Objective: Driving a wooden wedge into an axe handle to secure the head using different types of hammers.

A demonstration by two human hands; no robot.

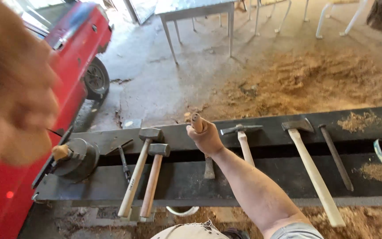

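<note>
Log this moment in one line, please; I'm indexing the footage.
right hand: grips wooden handle, raised over bench | left hand: blurred near lens, grip unclear | on bench: two mallets, axe

One head-worn camera looks steeply down from close above onto the dark workbench [226, 181], facing outward across it.

- No packages, signs or screens show anywhere in the view.
- The one label-like mark is a short dark stamp on the pale wooden handle of the sledgehammer [134, 177], lying toward the left of the dark worktop [226, 181]; too small to make out.
</note>
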